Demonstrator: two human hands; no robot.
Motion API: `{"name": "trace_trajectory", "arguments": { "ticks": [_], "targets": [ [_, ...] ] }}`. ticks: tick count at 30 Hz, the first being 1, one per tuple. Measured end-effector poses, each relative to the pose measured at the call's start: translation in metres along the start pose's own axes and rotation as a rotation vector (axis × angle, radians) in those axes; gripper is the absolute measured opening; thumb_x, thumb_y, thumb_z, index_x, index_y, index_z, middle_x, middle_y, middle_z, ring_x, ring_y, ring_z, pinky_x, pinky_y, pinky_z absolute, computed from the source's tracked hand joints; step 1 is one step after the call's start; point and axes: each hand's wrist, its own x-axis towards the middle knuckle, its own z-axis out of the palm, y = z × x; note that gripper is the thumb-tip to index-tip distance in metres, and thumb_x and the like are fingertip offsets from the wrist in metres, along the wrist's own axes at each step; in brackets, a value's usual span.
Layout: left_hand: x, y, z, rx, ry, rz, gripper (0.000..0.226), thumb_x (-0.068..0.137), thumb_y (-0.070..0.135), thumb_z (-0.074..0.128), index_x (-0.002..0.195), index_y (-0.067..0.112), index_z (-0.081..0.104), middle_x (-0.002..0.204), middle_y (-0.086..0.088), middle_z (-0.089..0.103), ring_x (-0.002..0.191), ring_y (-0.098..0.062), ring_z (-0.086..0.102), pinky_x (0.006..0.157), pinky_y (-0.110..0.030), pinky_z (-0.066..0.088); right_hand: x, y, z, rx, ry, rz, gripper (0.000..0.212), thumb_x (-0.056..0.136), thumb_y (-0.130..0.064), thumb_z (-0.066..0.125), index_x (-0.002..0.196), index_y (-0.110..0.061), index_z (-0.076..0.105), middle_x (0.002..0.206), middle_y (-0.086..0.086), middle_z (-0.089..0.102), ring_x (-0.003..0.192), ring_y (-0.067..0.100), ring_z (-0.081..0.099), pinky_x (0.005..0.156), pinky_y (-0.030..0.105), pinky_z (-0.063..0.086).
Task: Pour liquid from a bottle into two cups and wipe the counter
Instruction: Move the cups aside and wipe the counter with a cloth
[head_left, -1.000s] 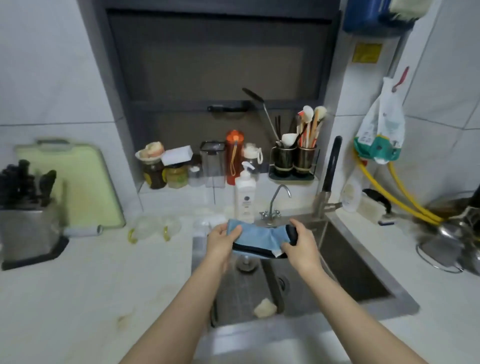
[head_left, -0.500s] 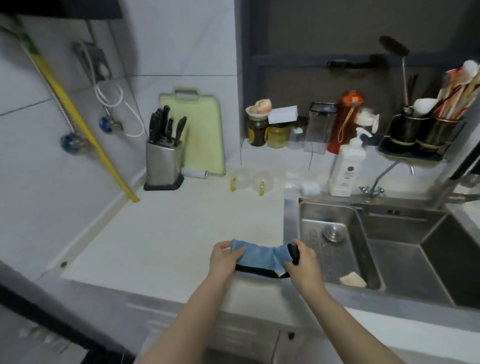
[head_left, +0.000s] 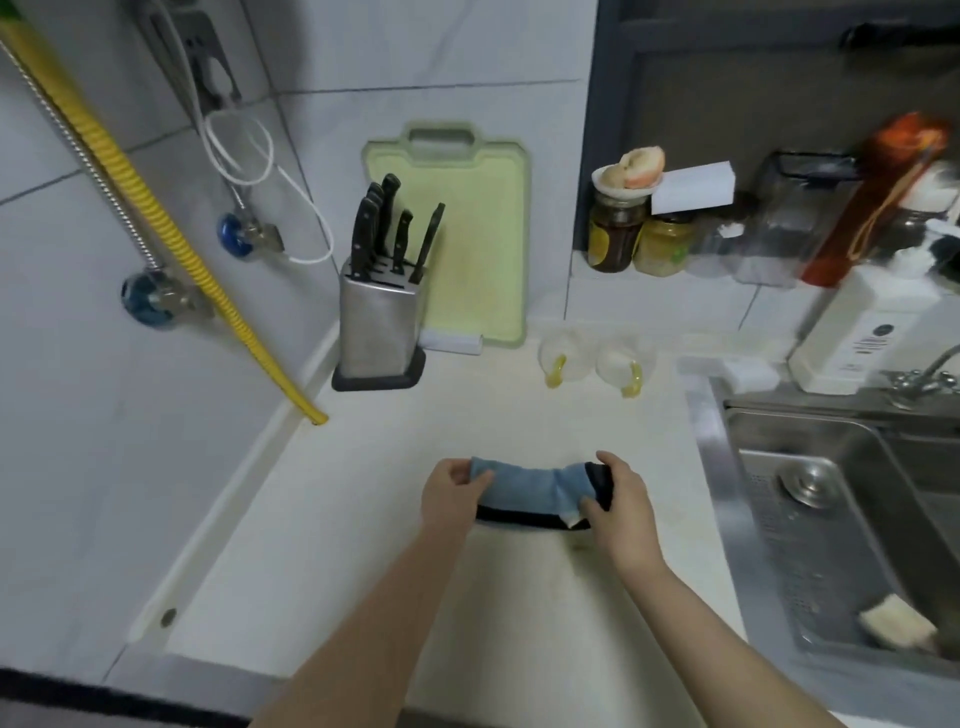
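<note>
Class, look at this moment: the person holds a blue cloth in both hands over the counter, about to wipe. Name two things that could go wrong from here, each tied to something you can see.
1. The two cups stand at the back of the counter; a long forward wipe with the cloth might knock them.
2. The sink edge lies just beyond the right hand; a sideways sweep could push any spill, or the cloth, into it.

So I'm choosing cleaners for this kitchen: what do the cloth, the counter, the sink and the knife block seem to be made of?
Cloth: soft blue fabric with a dark edge, likely microfibre; it sags between both hands.
Counter: pale stone or a stone-look composite, smooth with a low sheen.
Sink: brushed stainless steel, grey with soft reflections.
Knife block: brushed metal shell on a dark, probably plastic, base.
</note>
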Motion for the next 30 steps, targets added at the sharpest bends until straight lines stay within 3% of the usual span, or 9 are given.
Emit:
{"name": "trace_trajectory", "arguments": {
  "ticks": [7,10,14,16,19,21,25,27,30],
  "targets": [
    [0.076,-0.02,0.006,0.229,-0.127,0.083,0.04,0.09,0.015,0.06,0.128,0.008,0.049,0.124,-0.012,0.059,0.11,-0.024,0.056,0.093,-0.032,0.043,0.04,0.014,0.039,-0.171,0.025,0.039,0.052,0.083,0.005,0.052,0.132,-0.009,0.044,0.136,0.011,0.045,0.123,0.026,0.041,0.102,0.023,0.029],
    [0.078,-0.035,0.017,0.539,-0.052,0.346,0.046,0.095,0.018,0.051,0.14,0.015,0.04,0.143,-0.006,0.045,0.132,-0.022,0.039,0.11,-0.03,0.028,0.035,0.024,0.048,-0.529,0.059,-0.001,0.048,0.087,-0.007,0.052,0.134,-0.013,0.047,0.146,0.011,0.039,0.134,0.032,0.032,0.108,0.037,0.029],
    [0.071,-0.05,0.036,1.088,-0.279,0.677,0.045,0.102,0.034,0.027,0.146,0.025,0.031,0.156,-0.001,0.026,0.144,-0.024,0.016,0.117,-0.043,0.011,0.03,0.033,0.065,-0.663,-0.118,-0.255,0.047,0.098,-0.025,0.041,0.143,-0.016,0.036,0.155,0.012,0.023,0.145,0.029,0.012,0.119,0.037,0.009],
    [0.065,-0.054,0.037,1.216,-0.327,0.664,0.05,0.1,0.044,0.022,0.144,0.025,0.037,0.153,-0.005,0.033,0.142,-0.03,0.026,0.116,-0.053,0.015,0.028,0.042,0.074,-0.722,-0.228,-0.227,0.051,0.1,-0.038,0.023,0.149,-0.026,0.013,0.159,0.005,0.001,0.146,0.024,-0.01,0.117,0.034,-0.011],
    [0.065,-0.063,0.038,1.269,-0.35,0.653,0.057,0.093,0.048,0.026,0.132,0.019,0.055,0.139,-0.01,0.053,0.128,-0.032,0.049,0.101,-0.058,0.041,0.032,0.054,0.081,-0.824,-0.262,-0.225,0.055,0.093,-0.051,-0.001,0.143,-0.032,-0.016,0.152,0.001,-0.023,0.137,0.025,-0.032,0.11,0.035,-0.028],
    [0.074,-0.065,0.04,1.263,-0.362,0.649,0.057,0.093,0.047,0.026,0.132,0.016,0.056,0.138,-0.012,0.053,0.127,-0.034,0.05,0.099,-0.059,0.043,0.042,0.058,0.084,-0.837,-0.286,-0.23,0.053,0.094,-0.051,0.0,0.136,-0.032,-0.026,0.147,-0.001,-0.031,0.132,0.023,-0.038,0.108,0.035,-0.031],
    [0.101,-0.06,0.041,1.256,-0.325,0.626,0.055,0.093,0.044,0.028,0.131,0.015,0.057,0.138,-0.012,0.053,0.127,-0.033,0.05,0.1,-0.057,0.042,0.073,0.055,0.094,-0.778,-0.329,-0.228,0.053,0.098,-0.048,0.009,0.135,-0.034,-0.025,0.145,-0.003,-0.033,0.13,0.018,-0.04,0.111,0.037,-0.025],
    [0.118,-0.06,0.034,1.276,-0.295,0.606,0.056,0.095,0.044,0.025,0.136,0.016,0.051,0.143,-0.012,0.048,0.131,-0.033,0.046,0.105,-0.055,0.037,0.087,0.046,0.106,-0.761,-0.349,-0.248,0.053,0.098,-0.048,0.01,0.138,-0.034,-0.022,0.147,-0.005,-0.03,0.131,0.016,-0.039,0.11,0.037,-0.025],
    [0.144,-0.07,0.011,1.324,-0.259,0.568,0.058,0.1,0.046,0.017,0.151,0.02,0.013,0.159,-0.009,0.012,0.147,-0.029,0.01,0.117,-0.05,0.004,0.103,0.026,0.133,-0.759,-0.388,-0.298,0.055,0.098,-0.047,0.011,0.147,-0.034,-0.009,0.155,0.001,-0.021,0.139,0.02,-0.03,0.11,0.039,-0.024]
  ]
}}
